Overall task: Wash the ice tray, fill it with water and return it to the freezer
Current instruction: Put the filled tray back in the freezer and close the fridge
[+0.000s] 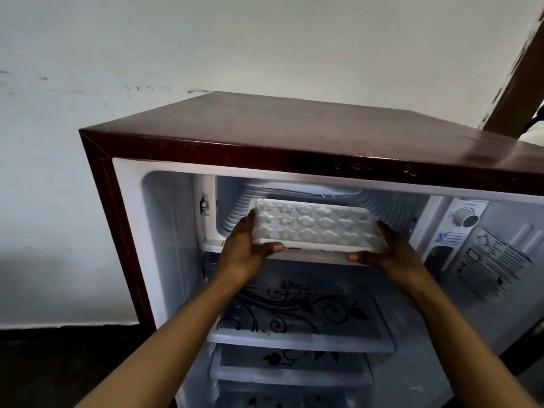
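A white ice tray (316, 226) with star, cloud and heart shaped cells hangs level at the mouth of the freezer compartment (232, 198), at the top of an open dark red fridge (265, 136). My left hand (245, 248) grips the tray's left end, thumb under the front edge. My right hand (391, 251) grips its right end the same way. The tray's far edge lies just inside the freezer opening. Whether the cells hold water I cannot tell.
Below the freezer sit glass shelves (300, 340) with a black floral print. A thermostat knob (465, 219) and a label are on the inner right wall. A white wall stands behind the fridge, a dark floor at lower left.
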